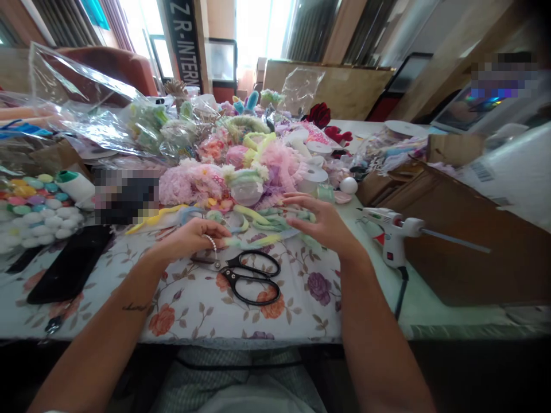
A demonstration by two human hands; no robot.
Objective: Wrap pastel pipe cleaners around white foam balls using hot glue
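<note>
My left hand (193,236) has its fingers drawn together at the left end of a fuzzy pastel strip (269,238), yellow, green and bluish. A short string of white beads (212,243) hangs by its fingers. To the right, my right hand (321,222) hovers with fingers apart over more fuzzy green and yellow strips (258,217); nothing shows in its grip. Between the hands and nearer to me lie black-handled scissors (253,277), handles to the right and blades partly under my left hand.
A pile of pastel fluffy trims (193,180) and plastic-wrapped pieces spans the back. At right are a glue gun (394,232) and a cardboard box (456,246). At left lie a black phone-like slab (71,264) and pompoms (43,221). The flowered cloth (193,310) ends near my lap.
</note>
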